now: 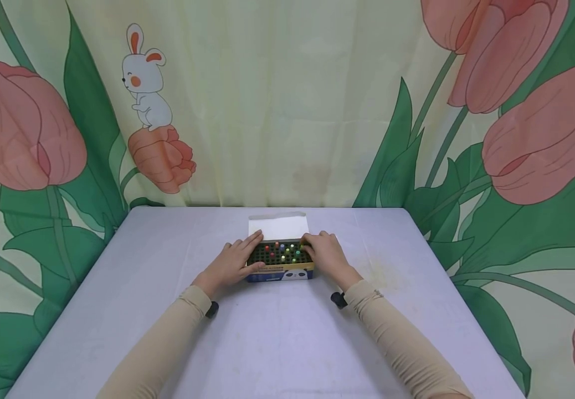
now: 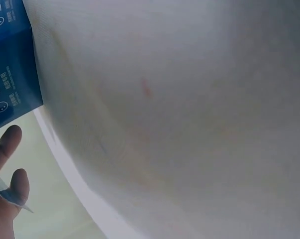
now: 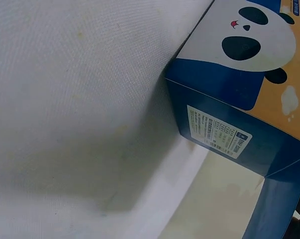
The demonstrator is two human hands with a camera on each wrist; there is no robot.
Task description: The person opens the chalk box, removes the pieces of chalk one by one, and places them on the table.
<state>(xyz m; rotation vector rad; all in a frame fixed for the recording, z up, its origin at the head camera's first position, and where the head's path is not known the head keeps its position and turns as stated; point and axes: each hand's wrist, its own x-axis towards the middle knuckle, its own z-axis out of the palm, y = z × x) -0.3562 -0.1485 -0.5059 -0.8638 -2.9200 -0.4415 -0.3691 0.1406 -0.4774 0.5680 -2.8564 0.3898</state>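
Observation:
An open cardboard box (image 1: 294, 275) with a panda on its front stands at the middle of the table. Inside it, a black tray (image 1: 267, 259) full of holes carries several markers (image 1: 282, 248) upright, showing red, green, blue and pale ends. My left hand (image 1: 232, 260) rests against the box's left side, fingers stretched to the back and thumb along the front edge. At the right end, my right hand (image 1: 328, 255) has its fingers bent over the tray and seems to pinch a yellowish marker; the fingertips partly hide it.
Behind the tray, the white inside of the raised lid (image 1: 280, 226) leans back. A white cloth (image 1: 267, 343) covers the table. A curtain (image 1: 277, 111) printed with tulips and a rabbit hangs past the far edge. In the right wrist view, a label (image 3: 217, 130) marks the box's end.

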